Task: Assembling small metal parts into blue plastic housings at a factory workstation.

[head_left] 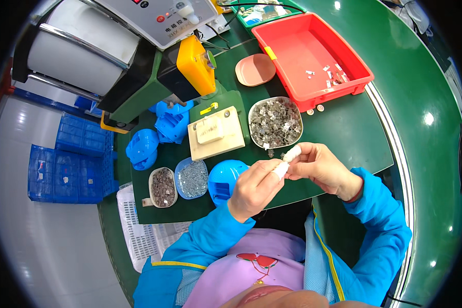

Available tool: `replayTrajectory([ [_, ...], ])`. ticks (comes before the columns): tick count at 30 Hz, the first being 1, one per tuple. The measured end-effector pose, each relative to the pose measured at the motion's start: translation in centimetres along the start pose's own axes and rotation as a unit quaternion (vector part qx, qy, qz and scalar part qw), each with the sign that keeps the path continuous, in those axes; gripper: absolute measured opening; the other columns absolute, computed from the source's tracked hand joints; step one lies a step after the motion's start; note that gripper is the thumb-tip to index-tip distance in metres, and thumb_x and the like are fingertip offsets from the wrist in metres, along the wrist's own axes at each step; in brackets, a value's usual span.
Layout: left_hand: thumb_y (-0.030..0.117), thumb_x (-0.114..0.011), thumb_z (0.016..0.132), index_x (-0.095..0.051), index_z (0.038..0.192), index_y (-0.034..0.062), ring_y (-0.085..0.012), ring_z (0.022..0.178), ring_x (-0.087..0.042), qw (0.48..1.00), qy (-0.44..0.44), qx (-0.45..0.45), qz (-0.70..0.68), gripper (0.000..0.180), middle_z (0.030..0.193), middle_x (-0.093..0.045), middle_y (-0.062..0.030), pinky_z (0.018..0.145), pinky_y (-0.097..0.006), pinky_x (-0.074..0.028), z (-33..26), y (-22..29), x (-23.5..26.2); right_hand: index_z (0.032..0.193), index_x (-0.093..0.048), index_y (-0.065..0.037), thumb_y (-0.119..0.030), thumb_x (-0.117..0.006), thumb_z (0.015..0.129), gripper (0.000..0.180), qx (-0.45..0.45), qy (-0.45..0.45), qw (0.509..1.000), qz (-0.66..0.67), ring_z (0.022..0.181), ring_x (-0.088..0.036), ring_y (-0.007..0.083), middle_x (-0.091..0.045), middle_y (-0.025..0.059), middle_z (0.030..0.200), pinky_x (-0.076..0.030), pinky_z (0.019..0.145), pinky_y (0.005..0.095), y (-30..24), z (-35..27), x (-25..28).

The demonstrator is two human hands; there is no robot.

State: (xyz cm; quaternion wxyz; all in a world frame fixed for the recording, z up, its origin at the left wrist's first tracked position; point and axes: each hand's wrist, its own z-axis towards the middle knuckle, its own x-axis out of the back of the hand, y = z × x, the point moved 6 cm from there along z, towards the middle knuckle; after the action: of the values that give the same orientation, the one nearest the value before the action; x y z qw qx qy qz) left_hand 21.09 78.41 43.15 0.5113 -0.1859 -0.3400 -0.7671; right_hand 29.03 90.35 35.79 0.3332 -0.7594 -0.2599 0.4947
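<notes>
My left hand (258, 186) and my right hand (319, 167) meet fingertip to fingertip above the front of the green work surface. White wraps cover some fingertips on both. Each hand is closed in a pinch; whatever lies between the fingers is too small and too covered to name. Just beyond them stands a whitish bowl (275, 123) heaped with small metal pieces, a few of them lying at its near rim. Close to my left hand sits a round blue plastic shell (225, 178) with a cut-out, partly hidden by that hand.
Left of the shell are a blue dish of clear bits (192, 178) and a dish of brownish parts (163, 188). A beige block fixture (216, 134) lies under a green-and-yellow bench press (196, 66). More blue shells (142, 149) stand left. A red bin (313, 56) and pink dish (255, 70) are behind.
</notes>
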Motion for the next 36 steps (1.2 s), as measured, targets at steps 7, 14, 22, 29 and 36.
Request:
replayTrajectory([
  [7, -0.008, -0.075, 0.072, -0.065, 0.094, -0.0026, -0.0192, 0.079, -0.07, 0.977, 0.015, 0.19, -0.094, 0.025, 0.092, -0.068, -0.0114, 0.067, -0.03, -0.057, -0.7, -0.4, -0.7, 0.09, -0.066, 0.002, 0.01, -0.072, 0.072, 0.021, 0.361, 0.081, 0.847, -0.382, 0.077, -0.069, 0.0163, -0.068, 0.0107, 0.088, -0.056, 0.071, 0.0257, -3.5, -3.4, -1.8],
  [14, -0.001, -0.063, 0.091, -0.062, 0.102, 0.0009, -0.0115, 0.075, -0.066, 0.601, -0.044, 0.505, -0.618, 0.01, 0.09, -0.068, -0.0071, 0.066, -0.025, -0.056, -3.6, -3.1, -4.4, 0.078, -0.061, 0.002, -0.008, -0.07, 0.067, 0.018, 0.677, -0.016, 0.354, -0.645, 0.086, -0.07, 0.035, -0.066, 0.0239, 0.097, -0.062, 0.07, 0.0399, -3.0, -7.0, -4.5],
  [22, -0.007, -0.067, 0.083, -0.064, 0.102, -0.0007, -0.0134, 0.075, -0.067, 0.813, 0.06, 0.379, -0.437, 0.02, 0.093, -0.066, -0.0077, 0.066, -0.025, -0.056, -2.7, -1.9, -3.6, 0.086, -0.066, 0.003, 0.002, -0.075, 0.065, 0.023, 0.54, 0.101, 0.631, -0.548, 0.081, -0.07, 0.0273, -0.069, 0.0178, 0.094, -0.059, 0.071, 0.0326, -2.4, -6.0, -2.3],
  [29, -0.011, -0.069, 0.078, -0.064, 0.101, -0.0012, -0.0141, 0.079, -0.067, 0.927, 0.038, 0.263, -0.264, 0.026, 0.093, -0.066, -0.0091, 0.068, -0.026, -0.056, -2.6, -1.2, -2.6, 0.107, -0.064, 0.0, 0.002, -0.071, 0.085, 0.023, 0.062, 0.045, 0.996, 0.035, 0.084, -0.07, 0.0149, -0.07, 0.0078, 0.093, -0.058, 0.075, 0.027, 1.4, -2.9, 1.4],
  [36, -0.001, -0.062, 0.09, -0.062, 0.103, -0.0006, -0.0114, 0.071, -0.063, 0.702, 0.024, 0.476, -0.529, 0.013, 0.089, -0.068, -0.0087, 0.062, -0.025, -0.052, -3.8, -2.0, -4.2, 0.112, -0.063, 0.001, 0.003, -0.073, 0.085, 0.029, 0.219, 0.035, 0.963, -0.153, 0.083, -0.068, 0.015, -0.069, 0.0076, 0.096, -0.056, 0.077, 0.0282, 0.1, -3.7, 0.1],
])
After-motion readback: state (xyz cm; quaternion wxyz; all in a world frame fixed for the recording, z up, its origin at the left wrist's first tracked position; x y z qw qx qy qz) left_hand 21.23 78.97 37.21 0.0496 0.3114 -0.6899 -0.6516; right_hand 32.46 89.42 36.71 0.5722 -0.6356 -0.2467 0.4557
